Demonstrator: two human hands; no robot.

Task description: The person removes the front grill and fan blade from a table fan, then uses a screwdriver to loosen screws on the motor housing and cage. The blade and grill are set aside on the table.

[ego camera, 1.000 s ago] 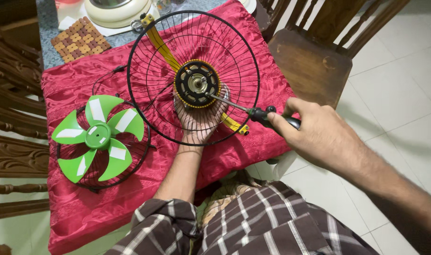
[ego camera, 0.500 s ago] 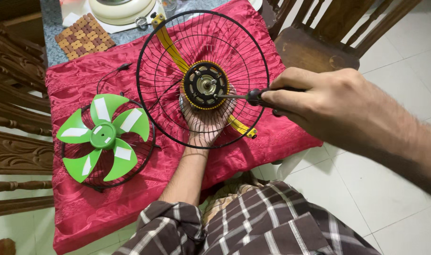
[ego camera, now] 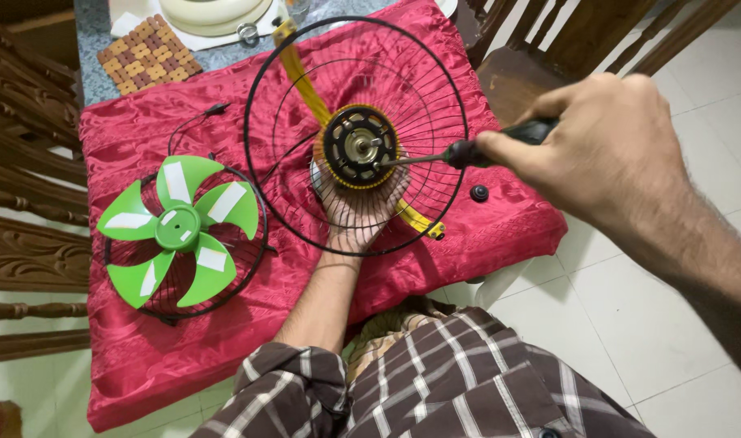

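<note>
My right hand [ego camera: 614,154] grips a black-handled screwdriver [ego camera: 468,152], shaft lying leftward into the round motor hub [ego camera: 358,146]; my left hand [ego camera: 356,212] cups the wire fan guard [ego camera: 281,195] above the red-clothed bench [ego camera: 143,130].

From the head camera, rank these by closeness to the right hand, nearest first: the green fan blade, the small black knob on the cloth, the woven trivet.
Measured from the right hand:
1. Small black knob, on the red cloth just below-left of the hand.
2. Green fan blade, far left, lying on a wire guard.
3. Woven trivet, top-left corner, beyond the cloth.
</note>
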